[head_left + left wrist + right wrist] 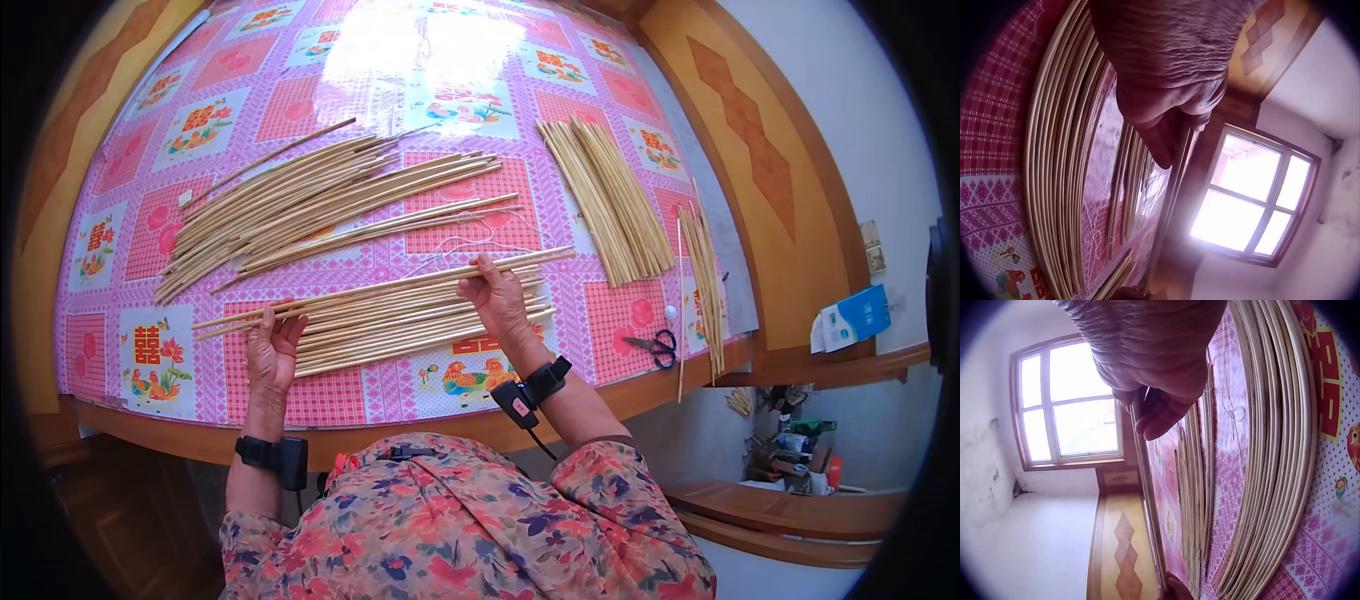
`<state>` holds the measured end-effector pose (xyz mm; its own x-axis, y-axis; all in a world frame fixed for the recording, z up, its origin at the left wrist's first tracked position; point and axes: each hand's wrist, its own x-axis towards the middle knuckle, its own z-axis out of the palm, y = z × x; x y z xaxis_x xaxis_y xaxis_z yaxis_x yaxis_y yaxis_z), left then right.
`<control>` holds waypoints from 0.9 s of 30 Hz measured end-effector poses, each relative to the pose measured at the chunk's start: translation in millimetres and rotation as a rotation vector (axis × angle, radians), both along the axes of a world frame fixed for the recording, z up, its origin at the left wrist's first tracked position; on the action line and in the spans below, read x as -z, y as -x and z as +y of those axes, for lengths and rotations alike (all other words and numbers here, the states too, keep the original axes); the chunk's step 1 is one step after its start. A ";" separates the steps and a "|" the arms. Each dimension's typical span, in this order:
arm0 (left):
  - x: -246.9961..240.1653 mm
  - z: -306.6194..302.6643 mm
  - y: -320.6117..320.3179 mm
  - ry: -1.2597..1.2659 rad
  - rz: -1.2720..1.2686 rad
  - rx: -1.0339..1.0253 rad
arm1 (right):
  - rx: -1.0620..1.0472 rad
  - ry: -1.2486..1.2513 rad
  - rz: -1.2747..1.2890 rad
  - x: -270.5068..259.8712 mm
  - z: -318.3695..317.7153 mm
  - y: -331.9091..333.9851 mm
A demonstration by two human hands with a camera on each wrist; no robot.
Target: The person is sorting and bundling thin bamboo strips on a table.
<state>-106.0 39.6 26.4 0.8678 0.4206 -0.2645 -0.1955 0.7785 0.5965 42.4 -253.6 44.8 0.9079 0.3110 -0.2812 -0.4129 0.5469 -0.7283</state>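
Note:
Both hands hold a couple of long, thin, straw-coloured stalks [385, 290] crosswise, raised over the table's front. My left hand [272, 350] pinches them near their left end, thumb and fingers on either side. Toward the other end, my right hand [497, 302] grips them between thumb and fingers, as the right wrist view also shows. Below lies a flat row of similar stalks [420, 328], side by side. A thin white string [478, 240] runs loosely behind the row, partly under other stalks.
Loose stalks [290, 200] spread at the back left. A neat bundle [605, 200] lies at the back right, with thinner pieces [705, 280] beyond it. Scissors [657, 347] rest near the right front edge of the table [590, 385]. A patterned pink cloth [210, 390] covers the tabletop.

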 end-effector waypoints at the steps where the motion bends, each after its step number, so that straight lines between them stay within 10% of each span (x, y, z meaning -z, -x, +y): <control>1: 2.0 1.3 0.1 -0.003 0.018 -0.011 | -0.007 0.013 0.002 -0.5 0.1 0.4; 22: 13.7 21.3 6.6 0.006 0.053 -0.033 | 0.226 0.027 -0.126 -8.2 -61.9 -17.0; 25: 8.5 17.9 5.8 -0.017 0.059 -0.035 | 0.134 0.085 -0.009 -16.6 -64.8 -11.4; 27: 2.9 14.3 3.2 -0.035 0.053 -0.041 | -0.339 0.664 -0.004 -28.3 -61.7 -8.0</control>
